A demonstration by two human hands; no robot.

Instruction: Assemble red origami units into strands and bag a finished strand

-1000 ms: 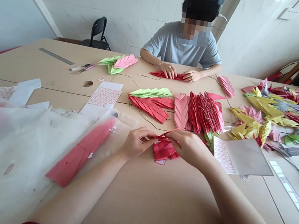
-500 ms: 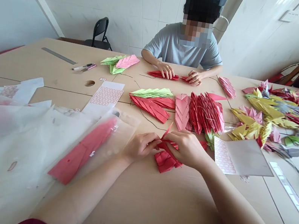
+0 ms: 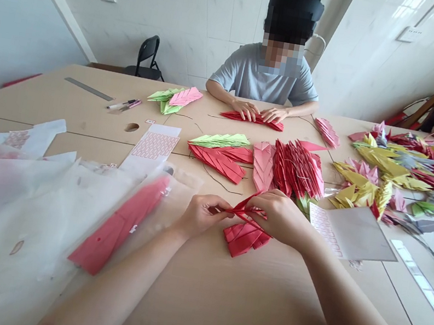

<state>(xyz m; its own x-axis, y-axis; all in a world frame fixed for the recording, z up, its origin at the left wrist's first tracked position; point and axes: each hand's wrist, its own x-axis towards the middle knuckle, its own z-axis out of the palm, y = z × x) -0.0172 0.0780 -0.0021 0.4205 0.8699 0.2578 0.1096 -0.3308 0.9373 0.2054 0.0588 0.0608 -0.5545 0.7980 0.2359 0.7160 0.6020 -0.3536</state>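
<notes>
A folded piece of red paper point(image 3: 243, 208) is held up between my two hands, its narrow strips spread apart at the right. My left hand point(image 3: 204, 213) pinches its left end between thumb and fingertips. On its right side my right hand point(image 3: 281, 215) grips it, the fingers curled over and partly hiding it. Just below, a pleated red paper bundle point(image 3: 243, 239) lies on the table. Beyond my hands are a thick stack of pleated red paper point(image 3: 298, 168), a pink pleated piece point(image 3: 262, 164), red pleated pieces point(image 3: 217, 162) and a light green one point(image 3: 221, 140).
Plastic bags point(image 3: 20, 218) with red paper cover the left side. A sticker sheet point(image 3: 155, 144), pens point(image 3: 124, 105) and a ruler point(image 3: 88, 89) lie farther back. Folded paper flowers point(image 3: 381, 173) heap up at right, near a grey card point(image 3: 359, 233). Opposite, a person point(image 3: 273, 77) presses red paper.
The red paper between my hands has turned and its strips have opened out. Across the table, the other person's hands have come closer together on their red paper. The view has tilted slightly.
</notes>
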